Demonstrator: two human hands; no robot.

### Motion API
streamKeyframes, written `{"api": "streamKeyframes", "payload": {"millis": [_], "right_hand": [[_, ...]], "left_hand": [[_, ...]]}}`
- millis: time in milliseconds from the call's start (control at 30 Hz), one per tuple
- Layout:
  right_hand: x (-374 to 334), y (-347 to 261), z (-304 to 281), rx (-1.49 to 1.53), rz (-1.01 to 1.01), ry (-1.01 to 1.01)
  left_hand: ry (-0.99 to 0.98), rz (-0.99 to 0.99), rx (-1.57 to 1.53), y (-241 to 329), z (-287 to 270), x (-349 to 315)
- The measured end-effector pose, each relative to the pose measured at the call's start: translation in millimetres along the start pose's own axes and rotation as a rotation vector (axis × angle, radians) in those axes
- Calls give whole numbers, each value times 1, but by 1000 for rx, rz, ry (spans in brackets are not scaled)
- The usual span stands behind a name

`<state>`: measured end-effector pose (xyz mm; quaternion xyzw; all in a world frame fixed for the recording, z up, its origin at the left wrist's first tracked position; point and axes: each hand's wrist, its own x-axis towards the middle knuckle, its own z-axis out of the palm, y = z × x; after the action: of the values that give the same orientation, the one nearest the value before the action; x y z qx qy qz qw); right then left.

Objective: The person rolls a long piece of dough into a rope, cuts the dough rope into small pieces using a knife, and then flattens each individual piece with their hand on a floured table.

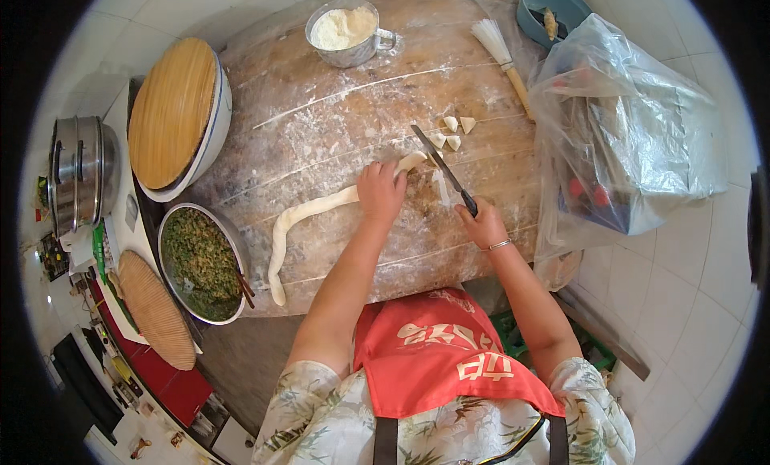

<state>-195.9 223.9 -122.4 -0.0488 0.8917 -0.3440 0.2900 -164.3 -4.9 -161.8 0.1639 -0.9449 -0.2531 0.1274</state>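
Note:
A long rope of pale dough (314, 206) bends across the floured wooden board (321, 120), its tail curving toward the near edge. My left hand (382, 192) rests over the rope near its right end, fingers curled on it. In my right hand (484, 224) is the handle of a kitchen knife (443, 167), its blade slanting up and left. The blade's edge lies just right of the rope's end. Beyond the knife sit several small cut dough pieces (453, 142) on the board.
A glass cup of flour (345, 34) stands at the far side. To the left are a bowl of green filling (200, 260) with chopsticks and a large bowl under a round wooden lid (172, 112). A brush (504, 54) and a plastic-covered box (626, 128) lie right.

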Motion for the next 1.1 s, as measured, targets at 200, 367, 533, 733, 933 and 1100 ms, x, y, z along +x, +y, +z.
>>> {"api": "streamKeyframes", "payload": {"millis": [200,367,533,733,933,1100], "right_hand": [[-4,-25,1,-238,-48,-53],[24,-31,31,-289,-47,12],[20,-22,21,-84,-115,11],[-16,-24,2,-203,-151,-41],[-7,-17,23,-319,-57,-50],[0,-21,37,-222,-73,-8]], "left_hand": [[-57,-26,39,-4,-6,2],[-113,44,57,-7,-26,-6],[-215,186,28,-18,-37,-24],[-228,214,44,-15,-39,-27],[-172,217,49,-14,-36,-28],[-76,55,101,-29,-29,-31]]}}
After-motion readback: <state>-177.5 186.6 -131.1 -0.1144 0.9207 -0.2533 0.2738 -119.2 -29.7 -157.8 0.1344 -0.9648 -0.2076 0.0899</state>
